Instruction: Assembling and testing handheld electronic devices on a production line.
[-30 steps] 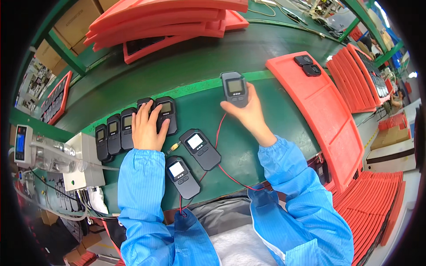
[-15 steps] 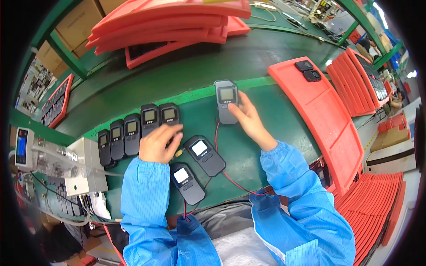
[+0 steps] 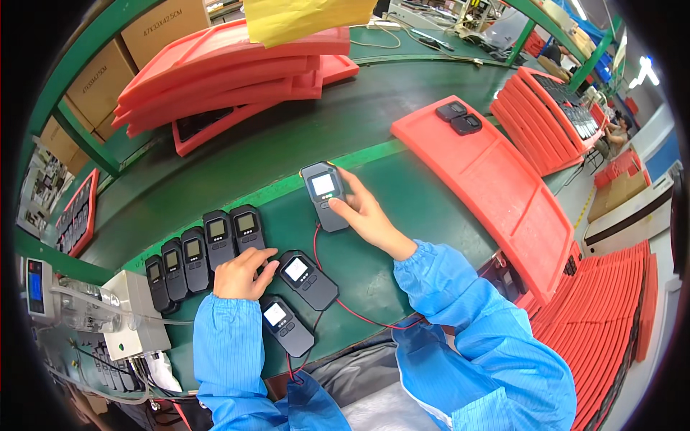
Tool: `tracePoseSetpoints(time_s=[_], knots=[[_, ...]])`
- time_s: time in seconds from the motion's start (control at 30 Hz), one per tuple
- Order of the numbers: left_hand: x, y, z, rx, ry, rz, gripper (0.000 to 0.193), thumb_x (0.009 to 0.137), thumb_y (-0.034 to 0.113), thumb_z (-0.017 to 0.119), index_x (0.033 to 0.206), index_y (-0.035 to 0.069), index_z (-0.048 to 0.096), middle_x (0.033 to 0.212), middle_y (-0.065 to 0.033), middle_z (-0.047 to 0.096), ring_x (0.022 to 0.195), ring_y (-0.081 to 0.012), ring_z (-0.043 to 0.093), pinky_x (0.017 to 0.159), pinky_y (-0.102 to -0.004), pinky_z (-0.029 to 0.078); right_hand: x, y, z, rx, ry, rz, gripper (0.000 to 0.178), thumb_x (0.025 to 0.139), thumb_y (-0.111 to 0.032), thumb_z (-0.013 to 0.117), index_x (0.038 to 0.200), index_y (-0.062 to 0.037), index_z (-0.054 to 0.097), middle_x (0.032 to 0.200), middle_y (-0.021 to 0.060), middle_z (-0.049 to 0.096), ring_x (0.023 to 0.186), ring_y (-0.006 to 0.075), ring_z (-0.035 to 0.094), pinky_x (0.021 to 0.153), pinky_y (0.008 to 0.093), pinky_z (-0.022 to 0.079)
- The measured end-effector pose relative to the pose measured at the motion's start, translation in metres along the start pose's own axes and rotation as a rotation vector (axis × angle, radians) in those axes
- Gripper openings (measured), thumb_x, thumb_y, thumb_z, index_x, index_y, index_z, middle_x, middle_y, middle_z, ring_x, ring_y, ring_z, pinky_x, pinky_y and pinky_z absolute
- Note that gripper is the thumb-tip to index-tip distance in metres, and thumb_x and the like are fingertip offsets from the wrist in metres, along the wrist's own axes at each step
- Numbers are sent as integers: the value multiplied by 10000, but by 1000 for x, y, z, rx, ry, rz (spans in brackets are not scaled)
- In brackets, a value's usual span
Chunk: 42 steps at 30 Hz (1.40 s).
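Observation:
My right hand [image 3: 366, 215] grips a black handheld detector [image 3: 323, 195] with a lit white screen, thumb on its front near the keys. A red wire runs down from its lower end. My left hand [image 3: 243, 276] rests over the bench with fingers half bent and thumb apart, holding nothing that I can see. Its fingertips are just below a row of several similar detectors [image 3: 194, 257] with dull grey screens. Beside that hand, nearer me, lie two more detectors, one [image 3: 309, 281] to its right and another [image 3: 287, 327] below, both with lit screens and red wires.
A long red foam tray [image 3: 496, 194] with two small black parts [image 3: 460, 118] lies at the right. Red trays [image 3: 223, 79] are stacked at the back left, others [image 3: 539, 122] at the back right. A white box [image 3: 133, 312] with tubing stands at the left, beside a meter [image 3: 36, 291].
The screen of the detector in my right hand has turned from grey to bright white. My view has shifted, and my left hand sits slightly lower against the row. A small brass-coloured piece beside it no longer shows.

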<state>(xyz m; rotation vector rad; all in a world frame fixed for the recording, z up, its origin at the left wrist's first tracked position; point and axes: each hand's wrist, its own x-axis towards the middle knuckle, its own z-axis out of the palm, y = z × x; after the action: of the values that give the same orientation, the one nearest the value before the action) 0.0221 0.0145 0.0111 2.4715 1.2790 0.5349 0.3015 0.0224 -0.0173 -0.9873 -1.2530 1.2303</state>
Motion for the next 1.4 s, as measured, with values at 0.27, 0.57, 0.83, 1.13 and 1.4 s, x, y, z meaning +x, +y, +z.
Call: tracePoseSetpoints(time_s=[0.27, 0.57, 0.83, 1.13, 1.4], knots=[[-8, -3, 2, -51, 12, -25, 225, 834, 202, 709, 1035, 102, 701, 759, -39, 648, 540, -155, 617, 524, -278, 493, -5, -6, -3, -226, 47, 34, 680, 963, -161, 575, 1519, -71, 194, 966, 97, 671, 873, 119, 594, 749, 268, 454], [-18, -6, -4, -167, -57, -93, 209, 807, 156, 736, 991, 62, 707, 761, -63, 645, 543, -138, 622, 523, -262, 488, 3, 6, -14, -639, 156, -132, 506, 918, -172, 634, 1369, -19, 464, 964, 113, 665, 908, 169, 632, 798, 302, 492], [-19, -17, -18, -251, -129, -160, 195, 770, 133, 769, 936, 46, 715, 767, -66, 640, 549, -133, 617, 534, -257, 495, 4, -1, -6, -835, 261, -391, 394, 890, -153, 665, 1251, -18, 585, 1235, 166, 617, 1121, 251, 601, 972, 350, 453], [-22, -17, -11, -196, -189, -113, 243, 775, 180, 751, 1003, 106, 709, 826, -46, 662, 616, -181, 649, 595, -323, 530, -89, -64, 95, -438, -220, -308, 504, 825, -63, 684, 1307, -17, 544, 1326, 156, 567, 1235, 315, 533, 1028, 396, 423], [-17, -16, -6, -196, -188, -70, 252, 765, 132, 749, 1011, 94, 709, 863, -56, 669, 649, -185, 648, 607, -309, 531, -120, -37, 145, -576, -351, -248, 732, 803, -102, 723, 1447, -44, 379, 1493, 199, 352, 1406, 367, 314, 1118, 455, 314]])
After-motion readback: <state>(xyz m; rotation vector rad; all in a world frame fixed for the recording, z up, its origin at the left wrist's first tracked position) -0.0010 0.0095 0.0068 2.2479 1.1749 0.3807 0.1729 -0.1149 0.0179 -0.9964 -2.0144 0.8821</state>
